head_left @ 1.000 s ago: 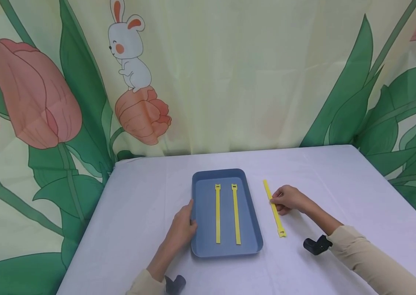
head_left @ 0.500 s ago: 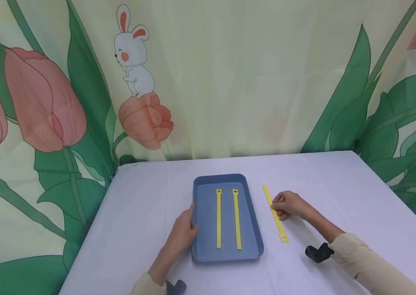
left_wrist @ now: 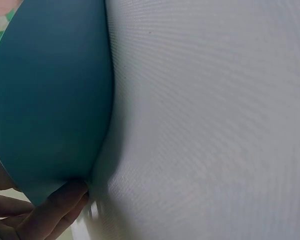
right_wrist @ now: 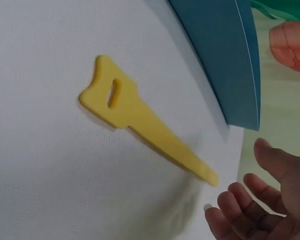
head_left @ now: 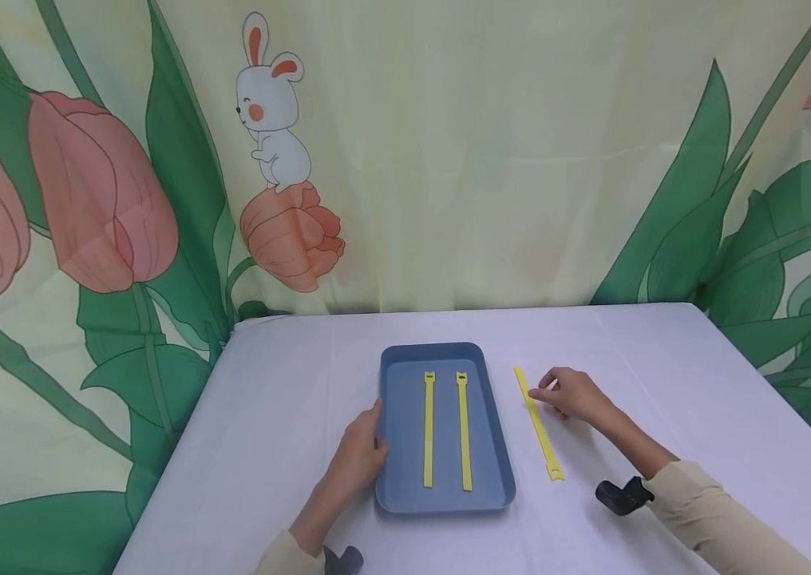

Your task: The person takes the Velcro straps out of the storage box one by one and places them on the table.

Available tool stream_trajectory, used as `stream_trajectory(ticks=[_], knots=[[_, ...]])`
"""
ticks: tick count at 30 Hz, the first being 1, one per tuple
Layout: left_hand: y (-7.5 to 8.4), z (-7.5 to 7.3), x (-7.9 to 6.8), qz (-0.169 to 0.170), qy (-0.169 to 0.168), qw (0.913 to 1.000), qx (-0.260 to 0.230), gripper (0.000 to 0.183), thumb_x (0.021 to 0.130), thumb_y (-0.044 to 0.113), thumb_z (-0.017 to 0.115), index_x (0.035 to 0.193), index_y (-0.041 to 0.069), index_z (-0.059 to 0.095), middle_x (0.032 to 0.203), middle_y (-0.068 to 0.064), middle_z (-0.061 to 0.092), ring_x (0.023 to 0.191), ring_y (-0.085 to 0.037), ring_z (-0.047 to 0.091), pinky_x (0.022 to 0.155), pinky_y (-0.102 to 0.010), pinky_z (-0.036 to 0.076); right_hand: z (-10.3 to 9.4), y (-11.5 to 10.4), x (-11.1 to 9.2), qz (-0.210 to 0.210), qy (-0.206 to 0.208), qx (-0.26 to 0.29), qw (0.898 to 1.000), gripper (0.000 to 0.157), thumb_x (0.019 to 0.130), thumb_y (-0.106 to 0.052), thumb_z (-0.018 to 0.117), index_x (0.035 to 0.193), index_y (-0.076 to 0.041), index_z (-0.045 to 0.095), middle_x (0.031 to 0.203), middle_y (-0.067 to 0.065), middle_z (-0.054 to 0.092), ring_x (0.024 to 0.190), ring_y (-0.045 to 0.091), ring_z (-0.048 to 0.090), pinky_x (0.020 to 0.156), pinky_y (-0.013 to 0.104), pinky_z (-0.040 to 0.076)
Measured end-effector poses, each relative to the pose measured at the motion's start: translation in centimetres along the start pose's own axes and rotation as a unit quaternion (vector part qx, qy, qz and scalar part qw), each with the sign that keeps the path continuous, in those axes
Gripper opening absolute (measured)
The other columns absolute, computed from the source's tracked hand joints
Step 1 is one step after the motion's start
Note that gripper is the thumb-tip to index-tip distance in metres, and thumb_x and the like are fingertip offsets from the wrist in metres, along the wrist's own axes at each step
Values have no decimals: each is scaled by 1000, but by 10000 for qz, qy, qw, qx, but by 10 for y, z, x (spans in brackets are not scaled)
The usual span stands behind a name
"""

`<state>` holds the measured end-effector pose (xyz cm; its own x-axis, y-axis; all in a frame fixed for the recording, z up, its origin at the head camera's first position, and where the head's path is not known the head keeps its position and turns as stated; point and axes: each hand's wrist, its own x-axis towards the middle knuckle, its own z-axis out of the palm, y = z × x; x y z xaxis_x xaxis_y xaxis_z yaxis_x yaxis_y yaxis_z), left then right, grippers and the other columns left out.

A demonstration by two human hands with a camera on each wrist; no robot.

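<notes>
A blue tray (head_left: 385, 463) lies on the table with two yellow cable ties (head_left: 429, 431) flat inside it, slotted heads at the far end. My left hand (head_left: 357, 451) grips the tray's left side, thumb at the rim; in the left wrist view its fingers (left_wrist: 65, 200) are at the tray wall. Right of the tray, a third cable tie (right_wrist: 160, 135) rests slantwise on the cloth, its slotted head toward me. My right hand (head_left: 578, 397) is just beside that tie's far half, fingers loosely bent and apart, pinching nothing in the right wrist view.
The table wears a white cloth (head_left: 290, 383). Behind it hangs a curtain (head_left: 463, 160) printed with tulips and a rabbit. Black wrist cameras (head_left: 621, 497) stick out from both sleeves.
My right hand's fingers have loosened from the cable tie on the table and parted from it. My left hand keeps its grip on the tray. The head view has tilted up slightly.
</notes>
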<state>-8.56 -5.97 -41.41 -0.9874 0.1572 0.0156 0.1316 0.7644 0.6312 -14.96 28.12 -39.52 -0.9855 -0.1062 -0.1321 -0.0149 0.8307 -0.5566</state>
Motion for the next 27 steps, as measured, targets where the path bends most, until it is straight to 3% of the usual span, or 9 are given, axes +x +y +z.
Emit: stream_trajectory(ticks=[6,10,14,19,27], knots=[[-1,0,0,14,19,10000,10,63,82,-3,61,139,-10,34,125,-24,53,114,-33,53,94,-40,48,6,-18,7,-1275,793,-17,9887,33,82,-19,73,105,1,63,94,13,64,86,27,60,75,42,55],[-1,1,0,23,8,10000,10,62,83,-3,61,139,-10,35,125,-24,53,114,-33,54,93,-40,49,12,-32,7,-1936,881,140,9770,37,82,-16,74,114,-4,61,109,11,62,101,28,58,86,48,51],[-1,1,0,-20,20,10000,-3,62,83,-3,61,139,-9,36,125,-24,53,113,-32,54,93,-40,49,14,-46,7,-2501,391,78,9674,41,81,-15,74,119,-6,59,116,8,59,108,27,55,90,47,50],[0,1,1,-245,73,9996,-76,61,82,-3,61,139,-6,37,126,-22,53,110,-30,56,90,-38,51,17,-59,9,-2768,-413,-97,9600,47,82,-18,73,125,-6,57,120,10,57,113,28,52,93,44,48],[3,2,2,-239,69,9997,78,61,84,-3,58,140,-6,35,130,-23,48,121,-34,47,100,-43,43,23,-70,14,-2964,-760,-60,9520,46,84,-17,72,126,-7,56,117,11,59,108,29,54,89,46,51]])
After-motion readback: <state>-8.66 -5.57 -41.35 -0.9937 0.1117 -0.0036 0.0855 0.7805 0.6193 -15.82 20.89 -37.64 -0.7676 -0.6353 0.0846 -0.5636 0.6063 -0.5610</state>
